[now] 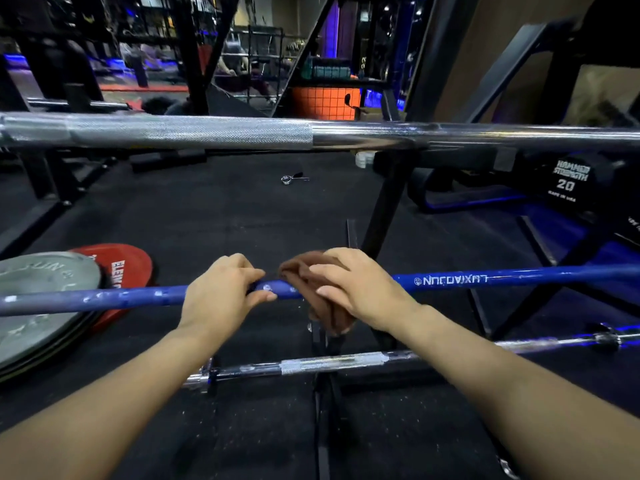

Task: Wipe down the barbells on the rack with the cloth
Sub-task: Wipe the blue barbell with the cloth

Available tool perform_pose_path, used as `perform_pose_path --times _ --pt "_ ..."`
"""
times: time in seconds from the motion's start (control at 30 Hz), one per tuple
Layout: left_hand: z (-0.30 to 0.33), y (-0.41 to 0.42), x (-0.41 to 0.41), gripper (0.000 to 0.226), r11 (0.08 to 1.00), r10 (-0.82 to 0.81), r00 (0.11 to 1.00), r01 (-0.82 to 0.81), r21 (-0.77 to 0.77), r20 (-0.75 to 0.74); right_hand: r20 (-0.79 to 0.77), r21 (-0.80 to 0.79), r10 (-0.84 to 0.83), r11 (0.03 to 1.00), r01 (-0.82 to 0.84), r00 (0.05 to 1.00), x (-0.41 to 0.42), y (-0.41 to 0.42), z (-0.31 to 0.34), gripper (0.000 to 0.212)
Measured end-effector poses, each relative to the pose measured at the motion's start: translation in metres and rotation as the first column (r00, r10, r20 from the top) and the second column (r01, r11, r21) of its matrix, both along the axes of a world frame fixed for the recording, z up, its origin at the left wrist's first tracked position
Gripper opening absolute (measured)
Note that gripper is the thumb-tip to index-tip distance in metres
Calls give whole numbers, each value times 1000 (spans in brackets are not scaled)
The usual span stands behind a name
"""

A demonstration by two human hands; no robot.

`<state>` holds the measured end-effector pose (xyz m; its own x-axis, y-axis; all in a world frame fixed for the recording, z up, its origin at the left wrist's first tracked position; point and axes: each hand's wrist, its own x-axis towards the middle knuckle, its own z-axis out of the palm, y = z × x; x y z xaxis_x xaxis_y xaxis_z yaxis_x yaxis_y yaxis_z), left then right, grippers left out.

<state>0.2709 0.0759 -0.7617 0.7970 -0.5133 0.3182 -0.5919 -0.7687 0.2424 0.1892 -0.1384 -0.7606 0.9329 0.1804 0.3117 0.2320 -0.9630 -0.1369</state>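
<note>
A blue barbell [502, 277] with white lettering runs across the middle of the view on the black rack [388, 209]. My left hand [221, 292] grips the blue bar just left of centre, fingers curled round it. My right hand [356, 289] holds a brown cloth [329, 317] wrapped over the same bar, right beside my left hand. A silver knurled barbell [194, 133] lies on the rack above. A third chrome bar [332, 362] sits lower, near my forearms.
Grey and red weight plates [48, 299] lie stacked on the floor at the left. A spring collar [292, 178] rests on the black rubber floor behind. A 20 dumbbell [568, 183] and rack legs stand at the right.
</note>
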Motion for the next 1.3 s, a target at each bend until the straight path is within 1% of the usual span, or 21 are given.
perform_pose_path --times 0.07,0.13,0.17,0.23,0.27,0.33,0.4,0.5,0.53,0.6,0.63,0.73,0.8,0.93,1.03,1.1,1.17,1.23,1.3 --pt "-1 4 0 38 1000 24 1000 -24 0 -10 -62 -12 12 1000 -12 998 -8 -10 1 48" --pt "1 3 0 36 999 34 999 -33 12 -9 -88 -50 -58 997 54 994 -3 -1 3 46" --pt "2 2 -1 36 999 38 999 -38 17 -10 -66 -67 -98 993 93 993 2 10 2 48" --pt "4 0 0 36 998 44 999 -44 42 -11 27 -78 -156 984 158 987 14 36 -3 56" --pt "5 0 0 36 997 47 999 -47 60 -3 46 -75 -182 980 185 982 20 46 -4 57" --pt "6 1 0 37 995 60 998 -60 77 4 -35 -94 -226 970 222 973 25 58 -1 48" --pt "7 2 -2 37 995 66 998 -65 79 -4 -79 -79 -201 978 195 976 21 52 0 43" --pt "9 4 -2 38 995 49 999 -47 92 -22 -131 25 -103 994 107 986 2 36 -2 53" --pt "10 6 0 38 994 38 999 -35 101 -28 -172 34 -103 993 111 980 -1 30 -2 58" --pt "10 11 4 38 991 -3 999 8 134 -38 -240 -8 -157 987 159 958 -3 23 -2 63" --pt "10 13 6 38 988 -24 999 30 153 -43 -238 -53 -189 982 181 953 -2 27 -1 63" --pt "10 14 9 33 984 -52 998 56 170 -30 -114 -204 -256 952 229 960 9 49 -5 64" --pt "12 12 8 31 983 -52 998 55 176 -22 -110 -210 -267 948 240 957 15 60 -4 63" --pt "15 15 4 30 976 -65 996 75 203 -55 -224 -179 -259 959 222 939 13 56 9 61" --pt "11 31 8 30 975 -68 996 80 208 -62 -278 -165 -306 949 269 911 2 43 12 60" --pt "7 42 13 32 973 -24 999 30 227 -33 -265 -189 -370 925 329 890 -2 36 13 58" --pt "6 47 15 32 968 6 1000 -2 250 -17 -206 -255 -400 903 345 893 -2 39 11 56" --pt "7 43 16 33 959 9 1000 -10 284 2 -145 -284 -377 901 327 915 2 52 7 56" --pt "8 38 15 33 947 11 1000 -14 321 10 -127 -273 -331 918 288 935 13 71 1 57"
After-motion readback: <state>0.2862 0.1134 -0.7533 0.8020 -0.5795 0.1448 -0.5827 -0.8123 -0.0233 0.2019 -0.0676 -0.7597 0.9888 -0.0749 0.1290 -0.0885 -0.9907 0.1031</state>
